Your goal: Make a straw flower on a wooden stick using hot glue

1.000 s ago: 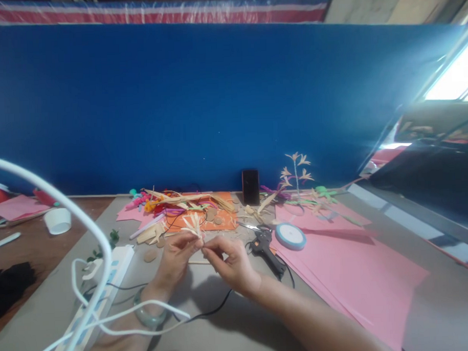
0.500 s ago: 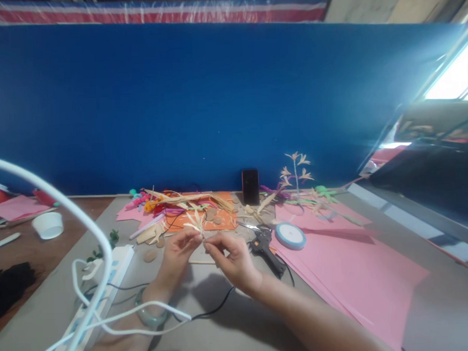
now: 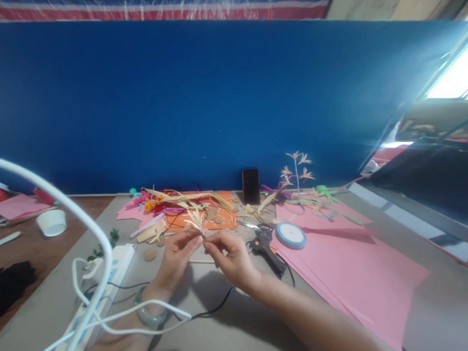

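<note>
Pale, narrow petals fan upward from a small straw-coloured flower (image 3: pixel 196 218) in front of me. My left hand (image 3: pixel 182 250) pinches it near its base, the fingers closed. Right beside it, my right hand (image 3: pixel 229 255) has thumb and forefinger pressed together at the flower's lower end, where the stem is mostly hidden by fingertips. A black glue gun (image 3: pixel 270 253) lies just right of my right hand, with a roll of pale ribbon or tape (image 3: pixel 291 235) beyond it. Similar pale flowers on a wrapped stem (image 3: pixel 296 171) stand upright at the back right.
A white power strip (image 3: pixel 102 298) and a looping white cable (image 3: pixel 87 216) occupy the left front. Pink sheets (image 3: pixel 360 278) cover the right side. Husk strips and coloured pieces lie on orange sheets (image 3: pixel 228 222) at the back. A phone (image 3: pixel 251 186) leans against the blue panel (image 3: pixel 216 94).
The flower between my fingers has turned slightly and its petals look shifted. Both hands stay in nearly the same place, still pinching.
</note>
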Demonstrator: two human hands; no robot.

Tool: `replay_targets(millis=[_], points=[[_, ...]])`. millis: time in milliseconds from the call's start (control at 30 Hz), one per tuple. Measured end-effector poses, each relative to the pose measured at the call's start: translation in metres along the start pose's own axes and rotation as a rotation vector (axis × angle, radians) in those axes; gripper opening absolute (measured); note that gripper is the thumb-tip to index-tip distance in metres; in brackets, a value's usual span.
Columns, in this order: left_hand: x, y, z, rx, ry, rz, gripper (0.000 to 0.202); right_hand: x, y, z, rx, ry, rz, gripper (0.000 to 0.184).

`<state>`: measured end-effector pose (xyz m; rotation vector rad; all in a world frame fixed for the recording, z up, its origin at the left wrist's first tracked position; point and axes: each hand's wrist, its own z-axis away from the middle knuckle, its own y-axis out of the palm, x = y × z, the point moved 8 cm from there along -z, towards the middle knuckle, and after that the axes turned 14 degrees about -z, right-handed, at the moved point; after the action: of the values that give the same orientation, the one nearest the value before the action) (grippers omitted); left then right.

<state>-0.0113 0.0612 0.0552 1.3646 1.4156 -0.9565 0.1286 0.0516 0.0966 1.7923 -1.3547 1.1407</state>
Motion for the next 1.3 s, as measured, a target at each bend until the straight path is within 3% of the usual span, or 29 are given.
replay_targets(millis=[300, 567, 800, 1000, 1300], points=[[0.004, 0.001, 0.000, -0.011, -0.055, 0.040, 0.017, 0.001, 0.002, 0.001, 0.029, 0.002, 0.013, 0.022], [0.003, 0.008, 0.002, 0.053, -0.082, 0.135, 0.016, -0.010, 0.002, 0.001, 0.022, 0.042, 0.009, 0.021], [-0.017, 0.020, 0.006, 0.171, 0.000, 0.132, 0.016, 0.019, -0.008, -0.004, 0.020, -0.110, 0.005, 0.019], [-0.009, 0.024, 0.011, 0.219, -0.060, 0.085, 0.022, 0.030, -0.011, -0.004, 0.003, 0.026, -0.149, 0.021], [-0.004, 0.034, 0.020, 0.297, -0.084, 0.158, 0.026, 0.044, -0.014, -0.006, -0.043, 0.096, -0.320, 0.026]])
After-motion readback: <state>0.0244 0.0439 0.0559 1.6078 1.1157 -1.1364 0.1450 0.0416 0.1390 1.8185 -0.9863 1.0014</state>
